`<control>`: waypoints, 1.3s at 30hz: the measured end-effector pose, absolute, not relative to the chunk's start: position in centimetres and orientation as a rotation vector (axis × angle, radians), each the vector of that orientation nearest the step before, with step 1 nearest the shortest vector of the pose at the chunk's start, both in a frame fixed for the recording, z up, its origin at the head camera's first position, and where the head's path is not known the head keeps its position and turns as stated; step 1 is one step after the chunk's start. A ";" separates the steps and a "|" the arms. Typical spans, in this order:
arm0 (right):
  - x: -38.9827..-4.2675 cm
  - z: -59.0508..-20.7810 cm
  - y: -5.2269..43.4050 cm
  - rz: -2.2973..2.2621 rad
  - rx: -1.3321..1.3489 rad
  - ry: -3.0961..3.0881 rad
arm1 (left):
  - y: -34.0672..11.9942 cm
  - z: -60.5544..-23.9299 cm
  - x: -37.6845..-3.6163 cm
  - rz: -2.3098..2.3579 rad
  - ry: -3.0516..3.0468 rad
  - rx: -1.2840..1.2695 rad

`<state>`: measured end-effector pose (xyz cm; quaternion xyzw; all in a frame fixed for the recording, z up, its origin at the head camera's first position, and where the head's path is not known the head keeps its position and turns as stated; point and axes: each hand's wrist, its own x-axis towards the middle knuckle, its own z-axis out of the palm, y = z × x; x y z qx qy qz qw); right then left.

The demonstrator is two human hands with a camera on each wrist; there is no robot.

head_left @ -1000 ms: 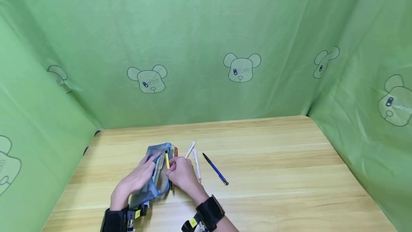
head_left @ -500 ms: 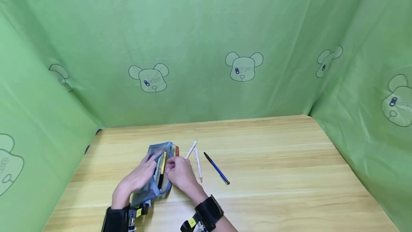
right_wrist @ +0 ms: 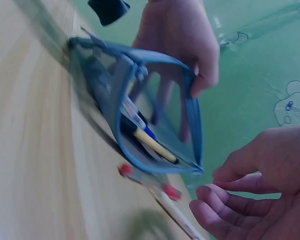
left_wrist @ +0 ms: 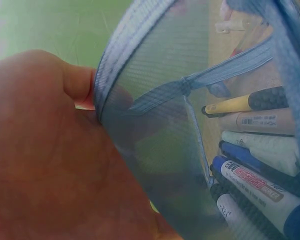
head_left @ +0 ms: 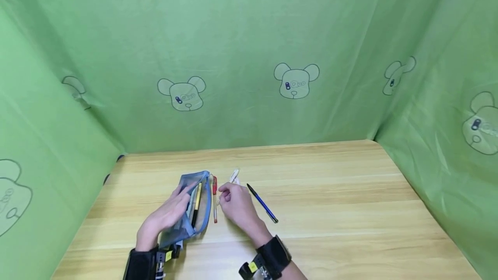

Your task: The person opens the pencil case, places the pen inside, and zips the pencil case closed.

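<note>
1. Head view: I saw the left hand (head_left: 165,217) gripping the blue mesh pencil case (head_left: 190,211), fingers over its upper flap and holding the mouth open. The case lay on the wooden table (head_left: 330,211), left of the middle and nearer the front edge than the back. A yellow-barrelled pen (head_left: 197,202) showed inside the opening. A red-capped pen (head_left: 215,198) lay on the table just beside the case's right edge. The right hand (head_left: 239,204) hovered just right of that pen, fingers loosely bent, holding nothing I could see. White pens (head_left: 234,175) poked out behind it; a blue pen (head_left: 262,203) lay slantwise further right.

2. Left wrist view: I noted the left hand (left_wrist: 55,160) with its thumb clamped on the pencil case's (left_wrist: 160,100) blue rim. Through the mesh and the opening, several markers and pens (left_wrist: 255,150) lay stacked inside.

3. Right wrist view: The pencil case (right_wrist: 140,115) stood open, the left hand (right_wrist: 182,40) pinching its top edge. The red-capped pen (right_wrist: 155,187) lay on the table just below the case. The right hand (right_wrist: 260,195) was empty, fingers relaxed and slightly curled, near the pen but apart from it.
</note>
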<state>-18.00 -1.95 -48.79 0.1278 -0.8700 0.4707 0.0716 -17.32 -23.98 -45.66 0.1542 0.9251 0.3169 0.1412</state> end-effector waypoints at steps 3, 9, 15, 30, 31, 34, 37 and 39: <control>-18.1 -48.4 -0.7 1.307 0.387 -2.618 | -24.0 -45.6 -17.3 0.908 2.676 0.449; -17.9 -47.5 1.6 1.182 0.344 -2.667 | -24.0 -45.5 -17.3 0.919 2.656 0.430; -17.5 -47.8 3.3 1.147 0.331 -2.667 | -24.1 -45.8 -17.1 0.925 2.648 0.408; -17.6 -49.0 5.8 0.976 0.215 -2.726 | -23.9 -45.8 -17.2 0.919 2.637 0.403; -17.6 -49.1 5.9 0.952 0.204 -2.741 | -23.9 -45.8 -17.2 0.918 2.639 0.401; -17.6 -49.4 6.1 0.885 0.176 -2.793 | -23.9 -45.7 -17.2 0.920 2.636 0.401; -17.6 -49.8 6.3 0.847 0.165 -2.848 | -23.8 -45.7 -17.2 0.921 2.638 0.400; -17.7 -49.9 6.3 0.827 0.162 -2.882 | -23.8 -45.7 -17.3 0.918 2.642 0.401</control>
